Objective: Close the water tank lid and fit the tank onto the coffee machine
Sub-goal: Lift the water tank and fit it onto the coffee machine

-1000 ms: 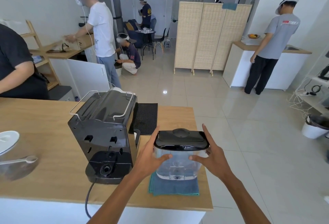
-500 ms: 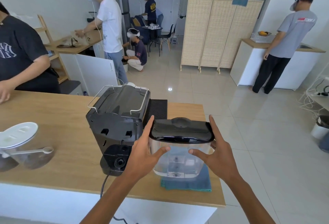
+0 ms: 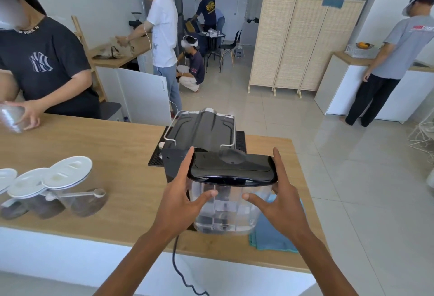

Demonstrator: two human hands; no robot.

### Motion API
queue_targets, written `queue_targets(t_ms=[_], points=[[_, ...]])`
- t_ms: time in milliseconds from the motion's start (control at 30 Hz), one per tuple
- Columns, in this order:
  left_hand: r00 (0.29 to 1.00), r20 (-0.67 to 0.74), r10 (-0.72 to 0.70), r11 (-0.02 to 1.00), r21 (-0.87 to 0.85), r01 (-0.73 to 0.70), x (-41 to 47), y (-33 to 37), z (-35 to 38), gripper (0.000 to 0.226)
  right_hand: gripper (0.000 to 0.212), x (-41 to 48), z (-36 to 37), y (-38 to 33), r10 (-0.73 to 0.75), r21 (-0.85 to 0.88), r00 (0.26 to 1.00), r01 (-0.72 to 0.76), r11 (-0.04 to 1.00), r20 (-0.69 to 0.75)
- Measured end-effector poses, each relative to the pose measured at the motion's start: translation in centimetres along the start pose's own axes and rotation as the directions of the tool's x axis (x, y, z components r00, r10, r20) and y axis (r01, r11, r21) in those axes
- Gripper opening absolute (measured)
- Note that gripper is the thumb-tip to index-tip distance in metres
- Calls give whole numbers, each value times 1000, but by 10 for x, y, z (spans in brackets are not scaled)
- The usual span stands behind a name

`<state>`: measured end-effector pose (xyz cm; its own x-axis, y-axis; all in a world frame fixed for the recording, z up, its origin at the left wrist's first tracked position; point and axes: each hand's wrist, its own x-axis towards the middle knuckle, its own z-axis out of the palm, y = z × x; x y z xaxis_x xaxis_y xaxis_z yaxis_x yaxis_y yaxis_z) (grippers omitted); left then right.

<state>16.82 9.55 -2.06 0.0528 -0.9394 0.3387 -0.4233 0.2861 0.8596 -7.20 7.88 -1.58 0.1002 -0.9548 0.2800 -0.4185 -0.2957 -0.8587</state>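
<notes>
Since a moment before, the water tank had been carried leftward off the blue cloth and brought up against the near face of the coffee machine, its black lid shut flat on top. It sat squarely between the two hands, the left hand grasping its left wall with the thumb across the clear front, the right hand grasping the right wall likewise. All this stood toward the counter's near edge, the cloth by the near right corner, lidded jars well apart along the left edge.
</notes>
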Motion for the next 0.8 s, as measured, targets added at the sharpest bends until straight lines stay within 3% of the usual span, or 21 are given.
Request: queue_targets(t_ms=[300,567,800], points=[[998,54,16,1000,-20,-15,27,-47,-39,105,127,22,59,-27,-3,-68,999,0,998,-47],[1000,2,25,1000,-17,-25,36,-51,-54,102,126,36,83,-35,-2,-82,998,-4,997,-66],[997,-33,67,994,87,-64,38,-52,-57,92,123,35,95,-32,30,-83,995,-39,996,-96]])
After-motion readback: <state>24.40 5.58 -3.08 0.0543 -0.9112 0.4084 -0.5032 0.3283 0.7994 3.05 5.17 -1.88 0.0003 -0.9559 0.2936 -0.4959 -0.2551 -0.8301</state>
